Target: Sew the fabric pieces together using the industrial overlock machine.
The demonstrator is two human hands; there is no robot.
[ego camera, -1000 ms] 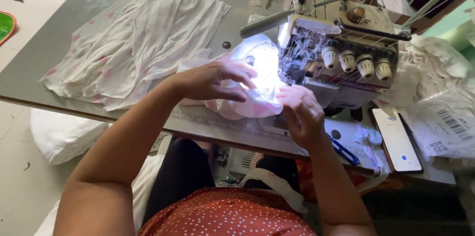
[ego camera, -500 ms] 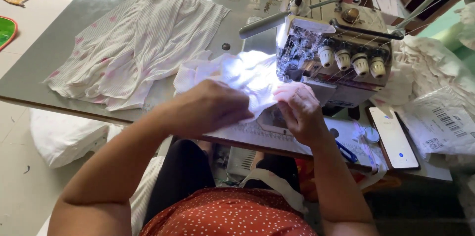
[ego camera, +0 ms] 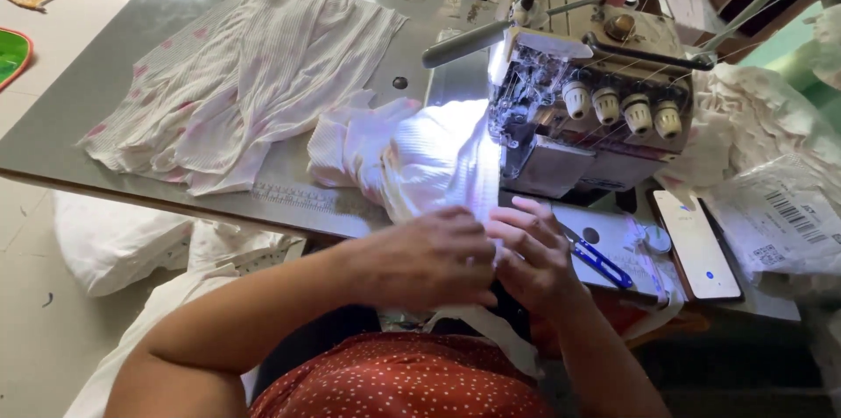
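At table's near edge, white fabric piece [ego camera: 438,159] is pinched between left hand [ego camera: 429,258] and right hand [ego camera: 534,251], both closed on its lower end, just in front of the overlock machine [ego camera: 587,111]. Fabric is ribbed, pale with faint pink, brightly lit by the machine lamp, bunched toward the left. Stack of similar pink-dotted garments [ego camera: 236,76] lies well left on the table [ego camera: 105,94]. Blue thread snips [ego camera: 600,262] and a phone [ego camera: 696,244] sit right of the hands.
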